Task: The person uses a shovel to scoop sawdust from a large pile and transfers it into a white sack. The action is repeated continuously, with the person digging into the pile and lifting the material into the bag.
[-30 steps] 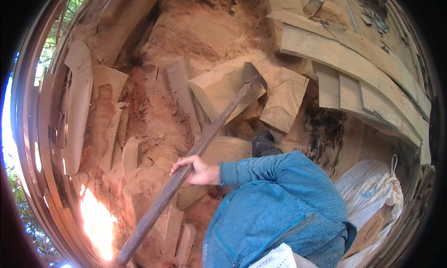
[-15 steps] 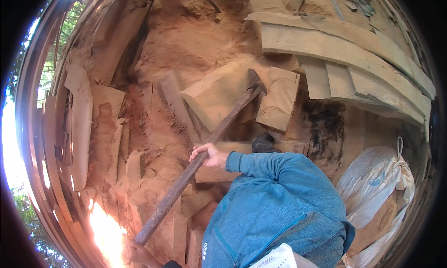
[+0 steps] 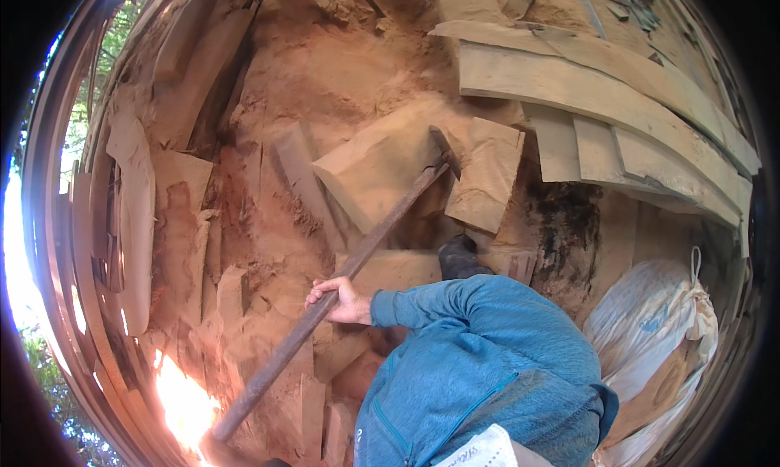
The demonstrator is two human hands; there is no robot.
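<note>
My right hand [image 3: 343, 300], at the end of a blue sleeve, is closed around the middle of a long wooden handle. The handle belongs to what looks like a hoe [image 3: 382, 231], slanting from lower left to upper right. Its dark metal head rests by a dusty wooden slab [image 3: 370, 162] and a shorter wood block [image 3: 487, 175]. At the lower left, my left hand [image 3: 221, 452] wraps the handle's end, partly cut off by the frame and washed by bright light. Reddish-brown sawdust coats the wood and ground around the head.
A dark boot [image 3: 461, 257] stands below the hoe head. Long stacked planks [image 3: 585, 81] lie at the upper right. A white sack [image 3: 642, 321] sits at the right. Wooden boards [image 3: 134, 215] line the left, near a sunlit patch [image 3: 183, 398].
My right hand has moved left and slightly down, with the handle in it. The hoe head has shifted a little down and left, toward me.
</note>
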